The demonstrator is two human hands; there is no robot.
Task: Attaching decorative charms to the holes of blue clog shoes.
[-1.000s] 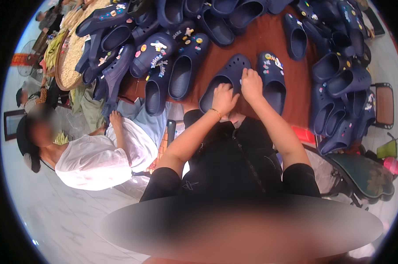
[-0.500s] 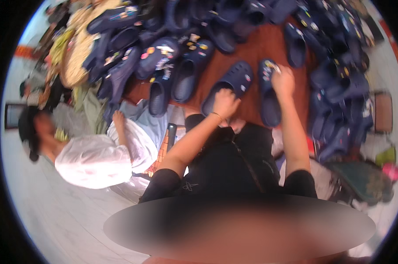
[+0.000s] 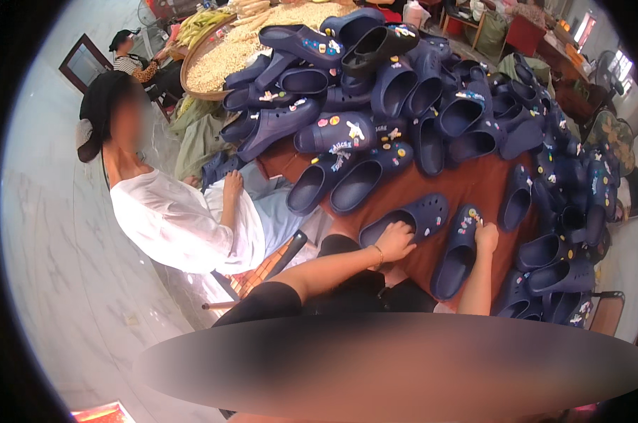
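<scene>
Two navy clogs lie in front of me on a reddish-brown cloth [image 3: 358, 203]. My left hand [image 3: 395, 242] is closed at the opening of the left clog [image 3: 426, 209], its fingers curled over the near side. The right clog [image 3: 454, 258] carries several small coloured charms on its upper. Against the outer edge of that upper, beside the charms, my right hand [image 3: 485, 238] is closed, and its fingertips are partly hidden. Close by on the left lie two more charm-covered clogs, one [image 3: 317, 185] beside the other [image 3: 372, 178].
A large heap of navy clogs [image 3: 396, 88] curves round the far and right sides. Behind it stands a round woven tray [image 3: 192, 83] of pale kernels. At my left sits a person in a white shirt [image 3: 167, 222]; another person [image 3: 125, 53] sits farther back.
The view has tilted up and turned left, bringing the tray and the room behind into sight. Both hands stay at the same two clogs.
</scene>
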